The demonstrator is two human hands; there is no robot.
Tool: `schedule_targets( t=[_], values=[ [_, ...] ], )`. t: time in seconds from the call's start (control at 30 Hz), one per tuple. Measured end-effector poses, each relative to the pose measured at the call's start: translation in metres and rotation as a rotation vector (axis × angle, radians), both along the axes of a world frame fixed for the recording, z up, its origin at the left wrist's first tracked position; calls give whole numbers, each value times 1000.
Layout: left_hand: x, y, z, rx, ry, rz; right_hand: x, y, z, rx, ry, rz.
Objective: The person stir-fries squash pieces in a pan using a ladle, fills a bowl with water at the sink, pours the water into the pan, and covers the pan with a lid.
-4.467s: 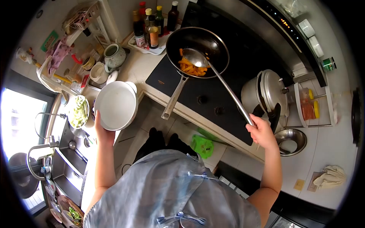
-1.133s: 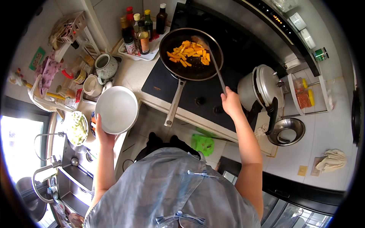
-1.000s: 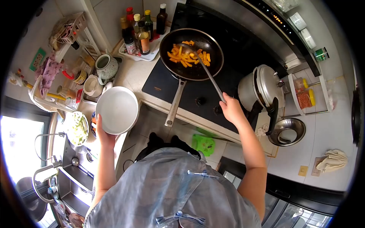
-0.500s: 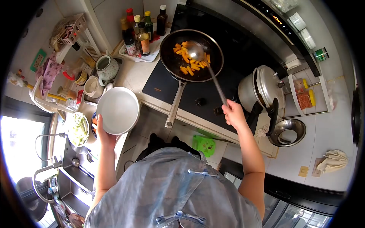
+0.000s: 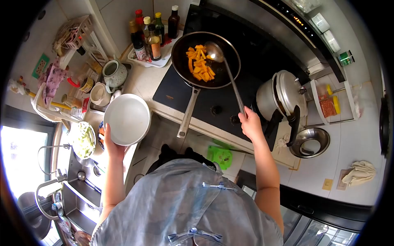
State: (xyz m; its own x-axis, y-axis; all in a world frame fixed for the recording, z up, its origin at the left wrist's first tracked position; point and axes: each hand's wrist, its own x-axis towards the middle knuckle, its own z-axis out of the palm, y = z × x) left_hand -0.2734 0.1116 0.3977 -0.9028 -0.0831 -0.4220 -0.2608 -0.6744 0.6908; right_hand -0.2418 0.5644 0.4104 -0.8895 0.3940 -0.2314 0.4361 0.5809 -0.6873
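Note:
My left hand grips a white bowl by its near left rim, thumb over the edge; the inside looks bare. Closed round the handle of a metal ladle, my right hand is out over the front of the cooktop. The ladle's head rests in a dark frying pan, right of a heap of orange vegetable pieces. The pan sits on the black cooktop, its handle pointing toward me.
A pressure cooker stands right of the pan, a steel basin beyond it. Several sauce bottles crowd a white tray at the back left. A plate of pale green chopped vegetable lies near the sink.
The ladle head has shifted slightly right and back in the pan. The orange pieces, spread out before, are now gathered in a heap on the left. The bowl stays in place.

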Motion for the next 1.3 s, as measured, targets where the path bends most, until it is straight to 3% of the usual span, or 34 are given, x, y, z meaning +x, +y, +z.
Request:
schedule_targets(
  t=[0.1,0.17,0.23,0.3,0.37,0.5,0.57,0.6,0.7,0.77,0.87,0.93,1.0,1.13,1.23,1.3],
  values=[
    [1,1,3,0,-5,2,-28,-7,-3,302,86,35],
    [2,1,5,-21,-7,9,-50,3,-40,113,206,12],
    [3,1,5,-18,3,-6,-61,-19,-18,-171,72,-35],
    [3,1,4,-14,0,-16,-58,-9,-30,219,165,188],
    [2,0,2,-11,-11,-15,-41,-13,2,523,118,365],
    [0,-2,-4,-7,24,-33,2,5,51,874,-14,485],
    [-1,0,-4,-8,42,-30,16,15,55,920,47,442],
    [-1,2,-2,-23,45,-38,16,11,60,875,-18,371],
    [0,10,9,-59,31,-65,8,16,37,658,195,260],
    [-2,12,13,-70,-3,-72,0,8,29,451,144,183],
    [-4,17,16,-33,-21,-30,6,6,17,367,171,218],
    [-5,18,15,-29,21,-67,19,4,40,139,31,220],
    [-5,18,13,-22,30,-82,34,-6,87,55,-128,248],
    [-4,22,15,-21,5,-71,67,-1,85,102,199,337],
    [-4,22,20,-35,0,-77,66,-2,96,-188,-108,277],
    [-4,22,20,-42,4,-77,61,3,72,-129,-79,269]
  ],
)
